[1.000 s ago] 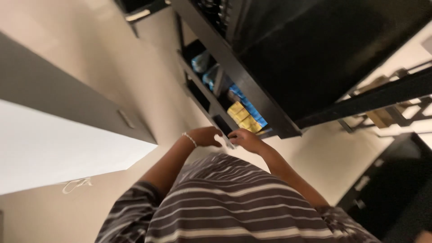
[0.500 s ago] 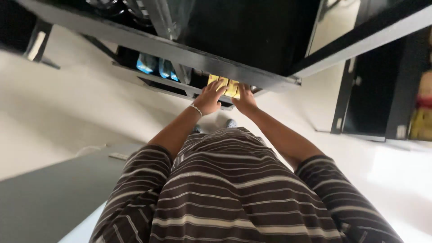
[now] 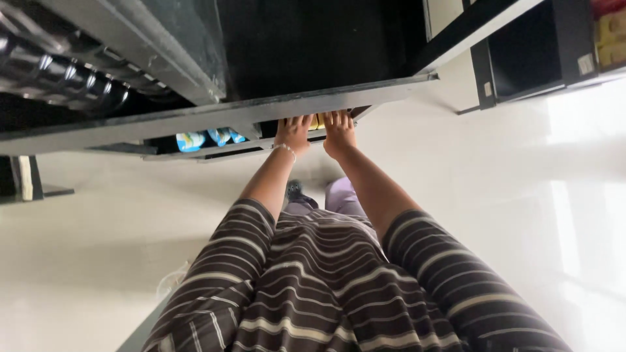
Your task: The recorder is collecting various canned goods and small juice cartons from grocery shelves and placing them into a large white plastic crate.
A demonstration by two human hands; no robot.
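Both hands, left hand (image 3: 293, 132) and right hand (image 3: 339, 130), reach side by side into the low shelf (image 3: 215, 151), fingers spread on yellow packs (image 3: 317, 121) straight ahead; actual grip unclear.

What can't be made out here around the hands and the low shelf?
Head view only:
- Yellow packs: mostly hidden between the left hand and right hand; count and shape unclear.
- Fingertips of both hands: hidden under the dark shelf edge, so grip cannot be judged.
- Blue packets: too small and shadowed to identify.
- Shelf unit at right: cut off by the frame edge.
- Feet: hidden by the striped shirt.
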